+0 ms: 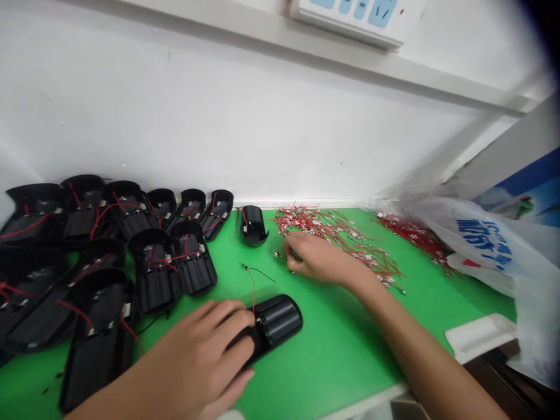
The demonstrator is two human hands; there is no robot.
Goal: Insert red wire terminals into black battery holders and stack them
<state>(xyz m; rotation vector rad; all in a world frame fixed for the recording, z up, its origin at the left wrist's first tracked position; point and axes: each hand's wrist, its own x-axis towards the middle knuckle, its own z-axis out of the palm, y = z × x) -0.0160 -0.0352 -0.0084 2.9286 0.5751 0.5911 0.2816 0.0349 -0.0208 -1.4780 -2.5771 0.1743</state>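
Observation:
My left hand (pixel 210 350) is wrapped over one end of a black plastic battery housing (pixel 280 319), which lies on the green tabletop. Out of that housing rise a red wire (pixel 254 286) and a thin black wire (pixel 265 275). At the near edge of a pile of red wires with small metal contacts (pixel 301 219), the fingers of my right hand (pixel 312 256) are curled together. Whatever is between those fingertips is too small to make out. A small metal piece (pixel 277 254) shows just left of them.
Several similar black housings with red wires (pixel 153 271) crowd the left side. One more housing (pixel 252 224) lies by the wall. More red wires (pixel 411 233) spill beside a white plastic bag (pixel 490 233) at right. A white tray (pixel 481 335) is at the table's right edge.

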